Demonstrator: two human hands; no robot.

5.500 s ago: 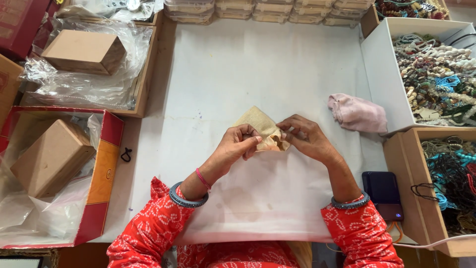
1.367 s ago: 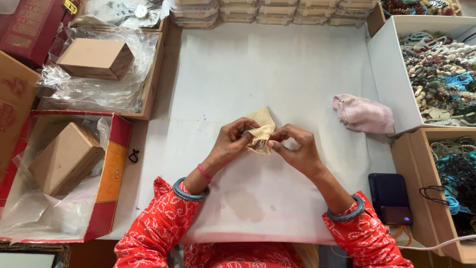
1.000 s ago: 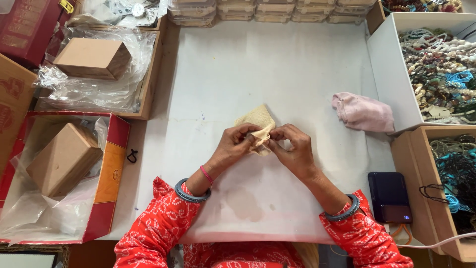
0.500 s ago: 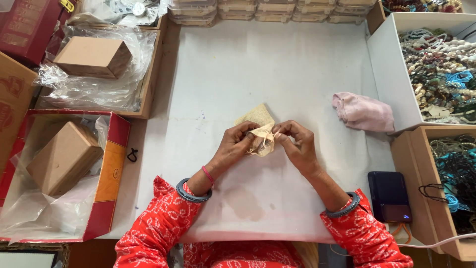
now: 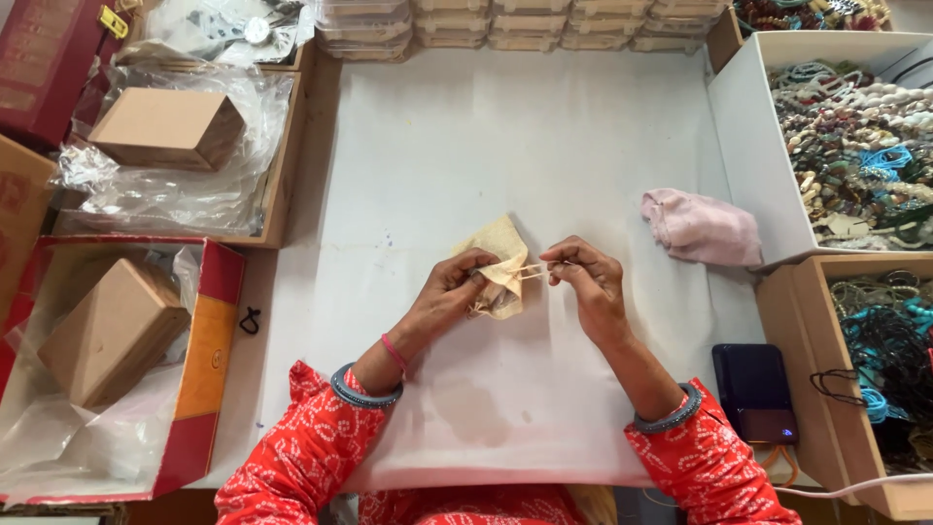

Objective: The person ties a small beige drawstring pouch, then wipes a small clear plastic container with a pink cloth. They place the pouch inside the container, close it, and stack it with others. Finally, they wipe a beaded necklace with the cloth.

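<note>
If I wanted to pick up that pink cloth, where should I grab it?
Probably pinch the pink cloth on its bunched top folds, coming straight down from above. It lies crumpled and loose on the white table cover, close beside the white box, so the sides give less room.

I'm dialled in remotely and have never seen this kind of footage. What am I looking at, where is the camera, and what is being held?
No machine here: the camera sits on a person's head, looking down at their own two bare hands over a white table. The left hand grips a small beige cloth pouch. The right hand pinches its drawstring, stretched taut between them. A pink cloth lies to the right, near boxes of beads and a dark phone. Cardboard boxes sit left.
</note>
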